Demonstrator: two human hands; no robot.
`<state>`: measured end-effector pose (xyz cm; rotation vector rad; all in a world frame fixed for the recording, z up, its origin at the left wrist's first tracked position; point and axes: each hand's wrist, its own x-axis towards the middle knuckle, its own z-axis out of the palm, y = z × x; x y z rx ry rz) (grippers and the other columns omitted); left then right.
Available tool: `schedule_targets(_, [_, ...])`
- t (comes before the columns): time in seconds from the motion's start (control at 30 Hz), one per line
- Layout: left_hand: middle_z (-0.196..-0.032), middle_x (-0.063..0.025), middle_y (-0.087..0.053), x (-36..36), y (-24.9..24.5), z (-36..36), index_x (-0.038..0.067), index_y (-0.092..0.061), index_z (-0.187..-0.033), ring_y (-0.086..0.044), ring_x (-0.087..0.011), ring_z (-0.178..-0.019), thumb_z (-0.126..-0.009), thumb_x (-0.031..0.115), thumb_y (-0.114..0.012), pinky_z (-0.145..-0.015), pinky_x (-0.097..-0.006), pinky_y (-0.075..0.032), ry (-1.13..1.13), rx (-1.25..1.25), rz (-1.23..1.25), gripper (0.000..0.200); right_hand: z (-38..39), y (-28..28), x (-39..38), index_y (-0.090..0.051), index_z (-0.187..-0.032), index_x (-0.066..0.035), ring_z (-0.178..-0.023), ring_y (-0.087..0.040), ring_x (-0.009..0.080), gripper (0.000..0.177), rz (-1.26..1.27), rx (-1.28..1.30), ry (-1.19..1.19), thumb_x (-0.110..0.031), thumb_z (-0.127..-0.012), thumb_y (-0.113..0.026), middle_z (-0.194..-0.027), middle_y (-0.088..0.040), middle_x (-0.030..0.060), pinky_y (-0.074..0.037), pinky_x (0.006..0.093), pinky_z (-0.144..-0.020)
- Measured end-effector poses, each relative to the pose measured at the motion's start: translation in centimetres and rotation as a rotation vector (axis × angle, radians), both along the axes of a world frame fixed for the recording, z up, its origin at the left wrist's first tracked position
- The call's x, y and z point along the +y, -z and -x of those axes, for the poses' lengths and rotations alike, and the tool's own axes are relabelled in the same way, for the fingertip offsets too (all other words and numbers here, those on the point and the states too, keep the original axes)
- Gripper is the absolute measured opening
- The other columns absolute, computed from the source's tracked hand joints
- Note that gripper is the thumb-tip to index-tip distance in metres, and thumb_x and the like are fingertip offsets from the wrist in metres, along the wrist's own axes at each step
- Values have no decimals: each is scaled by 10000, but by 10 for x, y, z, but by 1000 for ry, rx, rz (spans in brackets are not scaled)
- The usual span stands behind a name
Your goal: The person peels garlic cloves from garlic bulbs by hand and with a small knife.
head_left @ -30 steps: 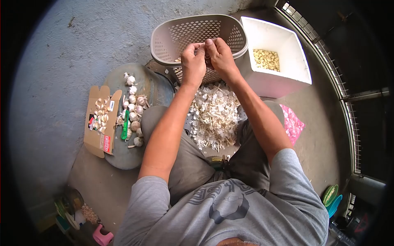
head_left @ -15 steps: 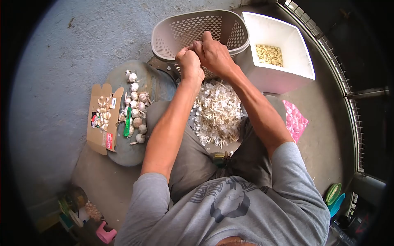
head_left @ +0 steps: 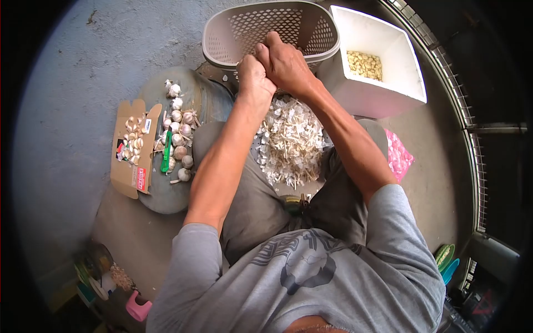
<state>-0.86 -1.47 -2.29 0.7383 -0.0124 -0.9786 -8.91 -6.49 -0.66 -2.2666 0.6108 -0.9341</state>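
Note:
My left hand (head_left: pixel 255 79) and my right hand (head_left: pixel 285 64) meet at the near rim of a grey-brown perforated basket (head_left: pixel 271 25). Both have their fingers curled closed and pressed together; whatever is between them is hidden. Below my wrists, between my legs, lies a heap of dry garlic skins and stalks (head_left: pixel 293 141). To the left, whole garlic bulbs (head_left: pixel 176 127) rest on a rounded grey surface (head_left: pixel 161 194), with a green box cutter (head_left: pixel 166 151) among them. Beside them, an opened cardboard box (head_left: pixel 126 177) carries loose garlic cloves (head_left: pixel 133 145).
A white foam box (head_left: pixel 383 89) holding peeled cloves (head_left: pixel 365 65) stands right of the basket. A pink plastic bag (head_left: pixel 397 157) lies by my right knee. A metal grille (head_left: pixel 463 105) runs along the right, a bluish wall (head_left: pixel 83 83) along the left. A pink plastic item (head_left: pixel 137 306) is at lower left.
The view has shifted slightly, so most things sit a little higher in the picture. My hands stay together at the basket rim, with a slight change in their pose.

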Motion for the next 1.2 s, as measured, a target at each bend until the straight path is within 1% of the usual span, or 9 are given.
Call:
schedule_targets(0.07, [-859, -66, -627, -12, 16, -10, 14, -600, -925, -639, -192, -736, -986, 19, -429, -659, -334, -568, 27, -16, 51, 181, -9, 20, -14, -503, -1014, 14, -598, -641, 392, 360, -45, -183, 30, -342, -1067, -496, -732, -657, 249, -487, 473, -528])
schedule_targets(0.2, [-798, -37, -620, 3, -5, 3, 68, -635, -977, -487, -107, -549, -1042, 128, -559, -463, -308, -425, 149, -266, -128, 116, 21, -5, -39, -564, -1009, -26, -534, -457, 95, 386, -948, -145, -68, -394, -1093, -483, -787, -615, 40, -352, 283, -425])
schedule_targets(0.3, [-800, -29, -635, 4, -4, 7, 85, -638, -1017, -518, -115, -554, -1044, 200, -591, -443, -298, -423, 303, -426, -190, 127, 34, -13, -49, -565, -1061, -13, -581, -525, 103, 359, -751, -385, -30, -369, -1081, -528, -832, -637, 58, -420, 278, -481])
schedule_targets(0.43, [-845, -31, -667, -5, -4, 15, 86, -659, -1010, -600, -125, -615, -1048, 297, -605, -504, -298, -494, 208, -468, -93, 221, 38, -11, -43, -579, -1143, -5, -685, -581, 121, 296, -671, -229, -9, -293, -1078, -552, -906, -648, 65, -468, 285, -545])
schedule_targets(0.6, [-835, -7, -647, -1, 3, 12, 43, -654, -1011, -581, -98, -627, -1059, 198, -575, -575, -255, -501, 140, -654, -91, 180, 37, -10, -38, -584, -1130, 22, -870, -699, 236, 309, -189, 61, 26, -281, -1082, -542, -905, -704, 169, -548, 362, -769])
schedule_targets(0.8, [-797, 5, -639, 12, -6, 5, -3, -668, -1106, -603, -91, -699, -1014, 67, -608, -674, -224, -519, 359, -858, -160, 130, 47, -9, -46, -572, -1132, 27, -877, -711, 409, 340, -146, 25, 97, -302, -1055, -544, -885, -714, 242, -544, 472, -787])
schedule_targets(0.93, [-864, -18, -685, 12, -3, 8, -15, -668, -1152, -634, -95, -760, -1006, 62, -619, -741, -214, -530, 345, -957, -136, 172, 51, -12, -63, -581, -1177, 42, -795, -692, 202, 285, -326, -81, 38, -205, -1043, -534, -906, -714, 149, -567, 353, -747])
schedule_targets(1.03, [-926, -43, -716, 10, -11, 7, -24, -673, -1108, -651, -105, -791, -1036, 128, -602, -742, -250, -540, 282, -826, -51, 183, 55, -22, -50, -580, -1172, 41, -777, -679, 196, 286, -560, -64, -34, -212, -1045, -536, -912, -705, 150, -561, 346, -726])
schedule_targets(1.2, [-870, -35, -704, 3, -5, 8, 13, -683, -1018, -651, -103, -708, -1087, 273, -531, -619, -263, -538, 193, -726, -17, 309, 37, -11, -30, -553, -1067, 10, -735, -686, 437, 318, -174, -62, 11, -306, -1069, -518, -825, -681, 276, -534, 493, -683])
